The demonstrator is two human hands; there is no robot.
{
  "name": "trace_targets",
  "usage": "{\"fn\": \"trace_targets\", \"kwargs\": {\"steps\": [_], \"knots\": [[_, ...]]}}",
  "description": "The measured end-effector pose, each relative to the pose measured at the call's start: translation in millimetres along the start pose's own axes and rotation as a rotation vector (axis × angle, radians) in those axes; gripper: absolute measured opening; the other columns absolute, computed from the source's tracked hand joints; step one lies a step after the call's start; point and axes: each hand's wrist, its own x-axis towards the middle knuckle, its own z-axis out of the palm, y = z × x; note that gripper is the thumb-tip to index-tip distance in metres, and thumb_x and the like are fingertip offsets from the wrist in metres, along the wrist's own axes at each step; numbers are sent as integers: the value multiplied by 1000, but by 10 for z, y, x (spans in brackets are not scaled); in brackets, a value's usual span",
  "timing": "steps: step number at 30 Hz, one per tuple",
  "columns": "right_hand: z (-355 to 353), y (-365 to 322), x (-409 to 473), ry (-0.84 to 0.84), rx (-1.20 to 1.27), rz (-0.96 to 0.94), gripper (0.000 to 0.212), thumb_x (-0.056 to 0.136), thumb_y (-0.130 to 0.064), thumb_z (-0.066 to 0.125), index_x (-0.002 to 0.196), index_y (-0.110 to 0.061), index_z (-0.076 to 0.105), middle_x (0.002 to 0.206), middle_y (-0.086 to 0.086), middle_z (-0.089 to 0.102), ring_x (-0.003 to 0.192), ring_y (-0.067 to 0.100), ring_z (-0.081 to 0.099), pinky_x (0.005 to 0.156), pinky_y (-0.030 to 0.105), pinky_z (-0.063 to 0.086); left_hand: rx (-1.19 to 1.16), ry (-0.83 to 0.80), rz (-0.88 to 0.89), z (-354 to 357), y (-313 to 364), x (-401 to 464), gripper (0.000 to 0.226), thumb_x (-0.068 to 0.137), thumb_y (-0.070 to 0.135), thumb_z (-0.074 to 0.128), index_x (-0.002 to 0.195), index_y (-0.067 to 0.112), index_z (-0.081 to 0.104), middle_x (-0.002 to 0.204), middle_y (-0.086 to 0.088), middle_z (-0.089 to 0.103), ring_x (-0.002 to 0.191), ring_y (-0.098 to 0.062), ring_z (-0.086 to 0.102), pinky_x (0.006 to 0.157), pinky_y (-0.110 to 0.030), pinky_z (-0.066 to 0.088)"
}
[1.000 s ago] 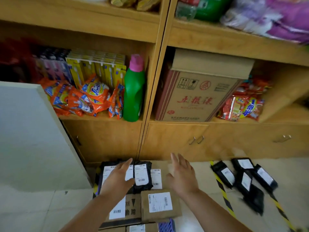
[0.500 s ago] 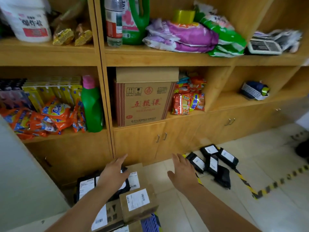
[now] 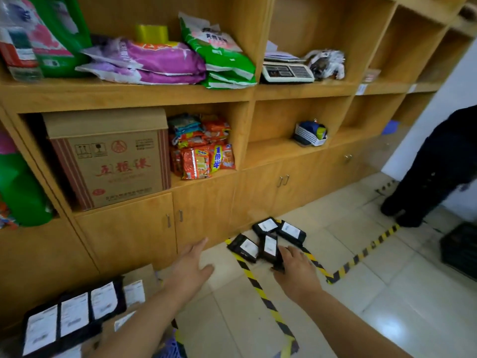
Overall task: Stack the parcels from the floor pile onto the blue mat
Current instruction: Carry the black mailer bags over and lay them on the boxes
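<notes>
Several black parcels (image 3: 268, 237) with white labels lie in a loose pile on the tiled floor, inside a corner marked with yellow-black tape (image 3: 260, 290). My right hand (image 3: 296, 271) reaches out flat, and its fingertips touch the nearest black parcel (image 3: 269, 250). My left hand (image 3: 192, 266) hovers open over the floor left of the pile and holds nothing. At the lower left sits a stack of black parcels (image 3: 74, 313) and cardboard boxes (image 3: 140, 279). A sliver of the blue mat (image 3: 170, 347) shows under my left forearm.
Wooden shelving with cupboard doors (image 3: 129, 233) runs along the far side, right behind the pile. A person in dark clothes (image 3: 438, 171) stands at the right. A black crate (image 3: 462, 250) sits on the floor below them.
The view has swung right. Both hands left the stacked parcels and moved right, and my right hand now touches the floor pile.
</notes>
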Motion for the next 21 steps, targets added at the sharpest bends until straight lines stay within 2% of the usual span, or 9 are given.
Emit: {"fn": "trace_targets", "kwargs": {"steps": [3,10,15,21], "knots": [[-119,484,6,7,-2,40,59,94,-34,44,148,-23,21,151,-1,27,136,22,30,108,34,28,32,-30,28,339,303,94,67,92,31,54,149,27,18,155,3,20,138,-14,29,109,-27,31],[-326,1205,319,14,30,112,56,94,-34,46,145,-22,26,149,1,30,133,24,34,105,34,31,26,-75,58,852,884,600,66,92,30,55,149,28,21,147,1,32,132,-13,37,104,-26,35],[-416,1606,789,3,70,175,61,95,-36,46,149,-21,22,153,2,25,137,24,30,110,38,29,-22,-94,80,1180,1200,1240,65,91,31,56,148,27,24,152,4,29,135,-13,34,107,-31,35],[-605,2074,1529,-2,73,222,59,95,-36,47,147,-23,23,152,0,28,136,21,32,110,34,31,-83,-123,54,1522,1547,2145,64,91,30,55,148,27,26,152,5,27,133,-13,36,104,-29,36]]}}
